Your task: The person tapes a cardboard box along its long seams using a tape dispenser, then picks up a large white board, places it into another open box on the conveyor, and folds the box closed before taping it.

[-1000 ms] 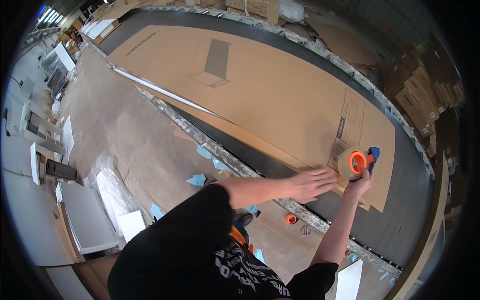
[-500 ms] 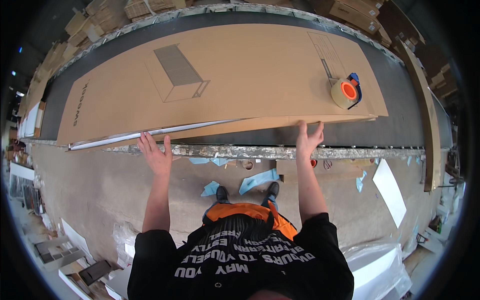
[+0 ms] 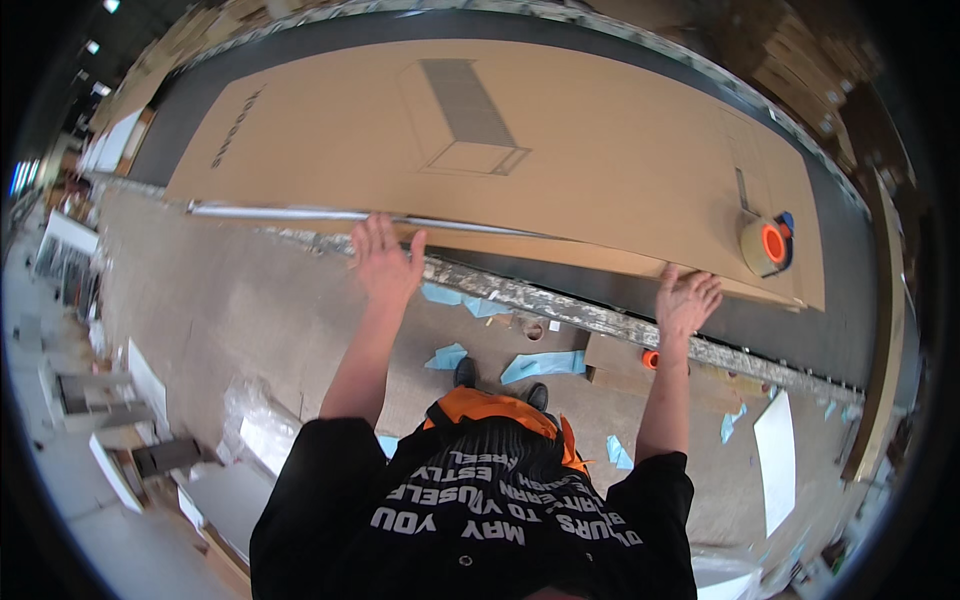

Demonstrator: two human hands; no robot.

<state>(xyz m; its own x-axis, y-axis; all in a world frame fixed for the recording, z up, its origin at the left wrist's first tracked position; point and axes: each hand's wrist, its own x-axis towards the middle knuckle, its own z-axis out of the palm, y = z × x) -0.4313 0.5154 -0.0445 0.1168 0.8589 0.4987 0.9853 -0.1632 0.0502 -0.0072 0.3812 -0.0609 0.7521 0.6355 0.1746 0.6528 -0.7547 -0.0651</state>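
A long flat brown cardboard box (image 3: 560,150) with a line drawing of a cabinet lies on a dark workbench (image 3: 850,290). My left hand (image 3: 385,258) rests flat on the box's near edge, fingers spread, holding nothing. My right hand (image 3: 687,298) presses flat on the near edge further right, fingers apart. A tape dispenser (image 3: 766,243) with an orange core and a blue handle sits on the box at the right end, just beyond my right hand and apart from it.
The bench's rough, paint-flecked front edge (image 3: 560,300) runs in front of me. Blue paper scraps (image 3: 540,365) and a small orange tape core (image 3: 650,358) lie on the concrete floor. White panels (image 3: 775,460) and packaging (image 3: 260,440) lie around. Stacked cartons stand at the far right.
A second ago my right hand held the tape dispenser on the box; it now sits free. Both hands have moved to the box's near edge, and my view has swung left.
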